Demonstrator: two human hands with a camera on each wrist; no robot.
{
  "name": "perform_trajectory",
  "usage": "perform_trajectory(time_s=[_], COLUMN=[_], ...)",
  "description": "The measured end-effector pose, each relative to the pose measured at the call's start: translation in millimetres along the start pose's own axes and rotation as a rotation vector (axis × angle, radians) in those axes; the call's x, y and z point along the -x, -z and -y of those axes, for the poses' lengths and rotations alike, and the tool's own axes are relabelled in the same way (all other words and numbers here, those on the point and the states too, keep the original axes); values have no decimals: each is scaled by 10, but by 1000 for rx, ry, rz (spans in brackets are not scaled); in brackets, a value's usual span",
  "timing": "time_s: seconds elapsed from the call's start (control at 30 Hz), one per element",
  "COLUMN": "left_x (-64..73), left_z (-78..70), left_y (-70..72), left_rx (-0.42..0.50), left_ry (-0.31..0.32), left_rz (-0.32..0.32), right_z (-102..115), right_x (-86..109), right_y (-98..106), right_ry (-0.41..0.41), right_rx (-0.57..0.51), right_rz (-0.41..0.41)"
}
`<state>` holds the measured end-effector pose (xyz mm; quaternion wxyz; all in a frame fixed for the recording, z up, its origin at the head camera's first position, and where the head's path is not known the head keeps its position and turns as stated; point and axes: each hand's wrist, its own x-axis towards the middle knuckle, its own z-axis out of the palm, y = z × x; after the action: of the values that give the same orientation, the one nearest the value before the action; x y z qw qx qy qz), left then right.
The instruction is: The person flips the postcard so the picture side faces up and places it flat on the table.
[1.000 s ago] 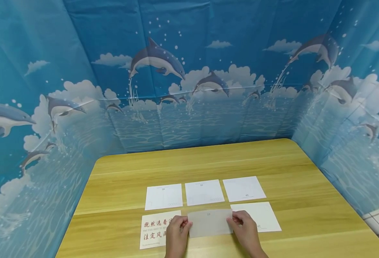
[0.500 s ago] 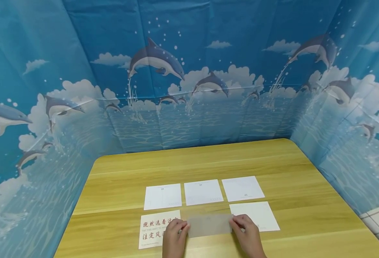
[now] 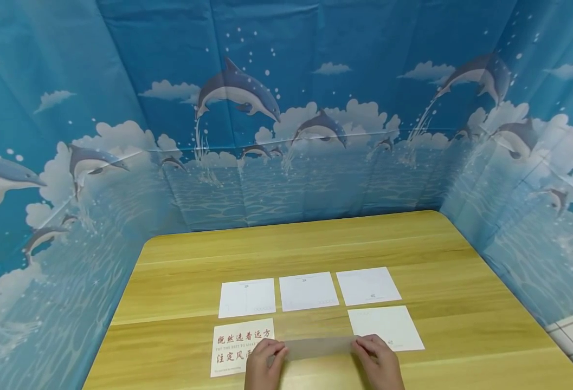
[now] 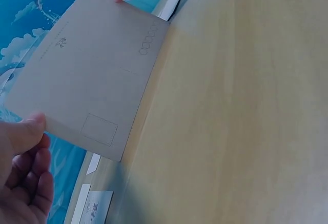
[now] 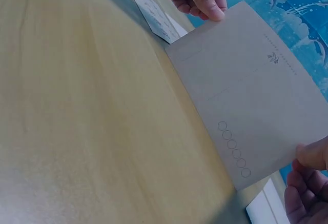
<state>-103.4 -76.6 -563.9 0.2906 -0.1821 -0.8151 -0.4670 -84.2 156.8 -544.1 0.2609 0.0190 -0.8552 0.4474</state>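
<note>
A postcard (image 3: 320, 348) is stretched between both hands, tilted so steeply that the head view shows it as a narrow grey strip. My left hand (image 3: 265, 364) pinches its left edge between thumb and fingers. At the opposite edge, my right hand (image 3: 379, 363) pinches it the same way. Seen in the left wrist view, the postcard (image 4: 97, 75) has a small printed emblem, a row of little circles and a stamp box. Its lower long edge runs close over the table. A card with red Chinese writing (image 3: 232, 341) lies partly behind the left hand.
Three white cards form a back row: left (image 3: 247, 299), middle (image 3: 308, 292) and right (image 3: 368, 287). Another white card (image 3: 388, 325) lies just beyond the right hand. All rest on a wooden table (image 3: 286, 249), with a blue dolphin-print curtain (image 3: 296, 184) around it.
The postcard has tipped steeper, its visible face shrinking from a broad sheet to a thin strip as its upper edge came down in view. Both hands keep their pinch and have barely shifted.
</note>
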Motion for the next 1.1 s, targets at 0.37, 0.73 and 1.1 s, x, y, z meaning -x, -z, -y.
perform_trajectory(time_s=[0.37,0.73,1.1], left_x=[106,163,139], left_z=[-7,-34,-83], left_y=[71,137,236], left_rx=[74,210,439], left_ry=[5,197,576], left_rz=[57,208,406], right_z=[-76,-193,-266], right_x=[86,120,68], right_y=[29,186,302], right_ry=[74,28,-171], right_rx=[-93,-271,-470], right_rz=[8,274,526])
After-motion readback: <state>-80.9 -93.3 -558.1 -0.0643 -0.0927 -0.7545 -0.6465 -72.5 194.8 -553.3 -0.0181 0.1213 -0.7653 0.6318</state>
